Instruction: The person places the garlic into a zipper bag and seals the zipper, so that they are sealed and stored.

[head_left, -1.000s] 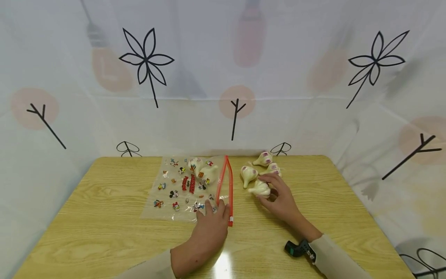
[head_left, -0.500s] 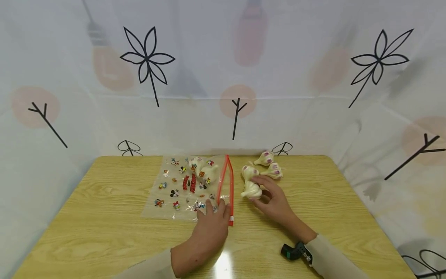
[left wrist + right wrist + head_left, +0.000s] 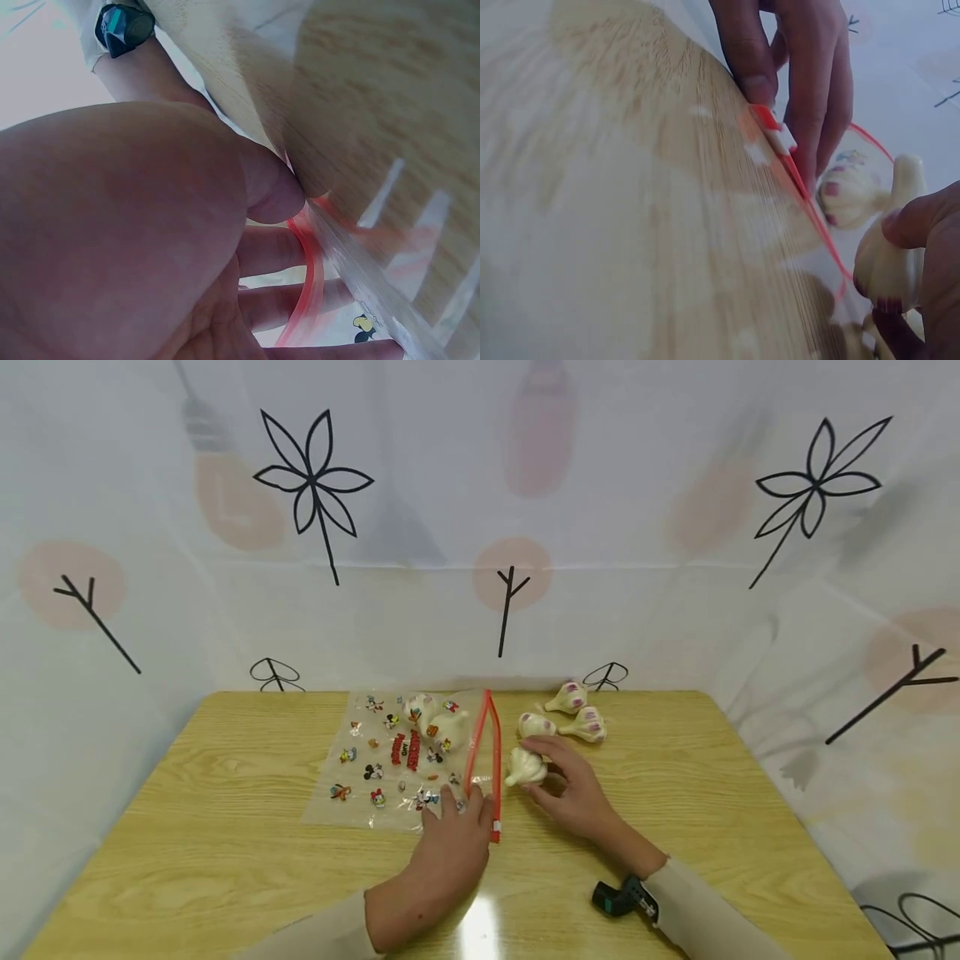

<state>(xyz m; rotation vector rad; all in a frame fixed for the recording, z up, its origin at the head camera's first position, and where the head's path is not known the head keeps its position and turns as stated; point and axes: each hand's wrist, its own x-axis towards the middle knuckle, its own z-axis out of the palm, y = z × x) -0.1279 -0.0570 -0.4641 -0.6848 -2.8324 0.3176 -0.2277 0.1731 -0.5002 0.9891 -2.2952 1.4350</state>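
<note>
A clear printed zip bag point(image 3: 360, 777) lies flat, its red-edged mouth point(image 3: 497, 760) parted and facing right. Two garlic bulbs point(image 3: 448, 727) show through its plastic. My left hand point(image 3: 450, 852) rests at the near corner of the mouth; in the left wrist view some fingers of the left hand point(image 3: 150, 225) are seen through the plastic. My right hand point(image 3: 573, 793) grips a garlic bulb point(image 3: 527, 766) just right of the mouth, thumb and fingers round it. In the right wrist view the gripped bulb point(image 3: 889, 262) has its stem up, close to the red edge point(image 3: 810, 202).
Three more garlic bulbs lie behind my right hand: one near it point(image 3: 536, 724), one to the right point(image 3: 587, 725) and one at the back point(image 3: 567, 697). A patterned cloth point(image 3: 420, 635) hangs behind the wooden table point(image 3: 225, 860).
My right hand has moved left with its garlic bulb, away from the other bulbs and closer to the bag's mouth. The left hand has stayed at the bag's near corner.
</note>
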